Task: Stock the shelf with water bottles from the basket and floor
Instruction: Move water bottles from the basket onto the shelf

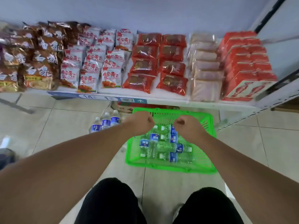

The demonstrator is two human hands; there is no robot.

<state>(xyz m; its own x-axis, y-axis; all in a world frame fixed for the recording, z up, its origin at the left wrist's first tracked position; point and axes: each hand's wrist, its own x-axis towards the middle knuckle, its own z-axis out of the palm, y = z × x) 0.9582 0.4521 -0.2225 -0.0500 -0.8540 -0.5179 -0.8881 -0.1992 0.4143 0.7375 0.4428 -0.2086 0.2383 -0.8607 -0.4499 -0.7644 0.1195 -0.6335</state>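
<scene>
A white shelf (161, 97) is seen beyond both hands, across the top of the view. It is packed with rows of snack packets (111, 75) in brown, white, red and pale wrappers. A pale tiled floor (64, 126) is spread beneath the hands and arms.

A green plastic basket (202, 165) is set on the floor directly below the hands, with its far rim just past the knuckles. A loose heap of water bottles (174, 147) with blue labels and white caps is laid on its side in the basket, under and just nearer than both hands. Three more bottles (106, 122) are stood upright on the floor, close together, just beside the left hand on its outer side.

The left hand (140, 122) and the right hand (186, 126) are held out side by side above the far end of the basket, a small gap kept between them. Both are curled into tight fists with the backs turned up. Nothing is seen to be gripped in either, and no bottle is touched.
</scene>
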